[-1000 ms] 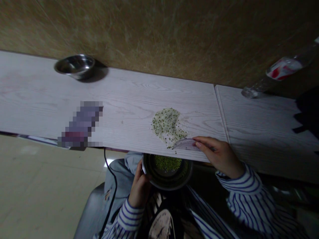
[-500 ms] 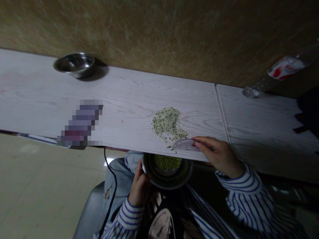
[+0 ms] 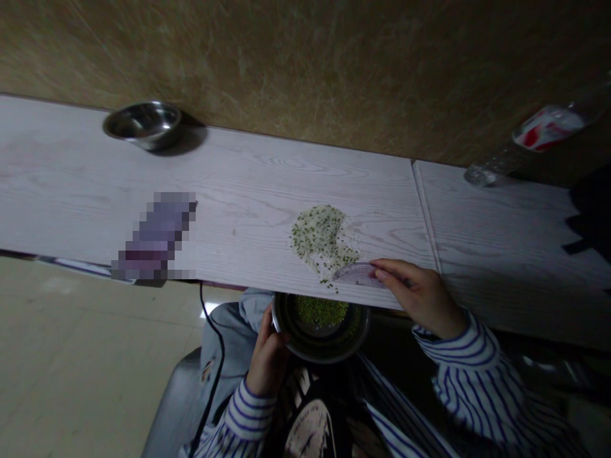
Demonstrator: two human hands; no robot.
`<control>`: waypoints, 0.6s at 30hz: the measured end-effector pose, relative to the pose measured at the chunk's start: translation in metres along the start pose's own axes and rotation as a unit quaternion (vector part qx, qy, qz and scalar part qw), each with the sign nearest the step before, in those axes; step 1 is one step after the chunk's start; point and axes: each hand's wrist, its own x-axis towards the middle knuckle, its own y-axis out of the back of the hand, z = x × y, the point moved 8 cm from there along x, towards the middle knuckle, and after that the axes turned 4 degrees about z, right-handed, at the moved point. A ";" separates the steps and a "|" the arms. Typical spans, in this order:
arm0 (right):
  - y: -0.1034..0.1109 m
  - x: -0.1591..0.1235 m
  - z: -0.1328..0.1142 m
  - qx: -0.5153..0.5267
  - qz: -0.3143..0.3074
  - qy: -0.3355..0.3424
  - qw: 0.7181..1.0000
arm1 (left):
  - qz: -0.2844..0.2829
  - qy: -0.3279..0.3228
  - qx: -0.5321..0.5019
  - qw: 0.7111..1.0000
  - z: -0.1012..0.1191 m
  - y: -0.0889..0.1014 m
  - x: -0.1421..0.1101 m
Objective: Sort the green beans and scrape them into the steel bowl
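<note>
My left hand (image 3: pixel 270 359) grips the left rim of a metal bowl (image 3: pixel 329 353), held just under the table's front edge. Green beans (image 3: pixel 322 312), which look like mung beans, lie inside that bowl. Between the thumb and fingers of my right hand (image 3: pixel 420 292) is a clear plastic protractor (image 3: pixel 358 274), low over the tabletop. Its left end is close to a pile of white grains mixed with green beans (image 3: pixel 319 235), which look like rice and mung beans. A few green beans lie loose between the pile and the table edge.
A second metal bowl (image 3: pixel 143 124) stands by the wall at the back left. A blurred-out flat device (image 3: pixel 157 235) lies at the left front edge, with a black cable (image 3: pixel 220 343) hanging nearby. At the right, a plastic bottle (image 3: pixel 544 130) and a dark object (image 3: pixel 594 216) sit on the white wood-grain table (image 3: pixel 248 191).
The protractor and my right fingers have shifted very slightly to the right and away from me. My left hand and the bowl look unmoved.
</note>
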 end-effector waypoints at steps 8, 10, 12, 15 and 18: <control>-0.007 0.002 -0.004 -0.001 -0.006 0.009 1.000 | 0.007 -0.009 0.012 1.000 0.005 -0.002 0.000; -0.006 0.003 -0.002 -0.002 0.003 0.003 1.000 | 0.008 -0.007 0.014 1.000 0.005 -0.001 0.000; -0.003 0.005 0.000 0.000 0.014 -0.005 1.000 | 0.009 -0.007 0.014 1.000 0.005 -0.001 -0.001; -0.002 0.007 -0.001 0.005 0.014 -0.009 1.000 | 0.006 -0.008 0.014 1.000 0.004 -0.001 -0.001; -0.004 0.007 -0.006 0.005 0.006 0.005 1.000 | 0.000 -0.007 0.011 1.000 0.001 0.000 0.001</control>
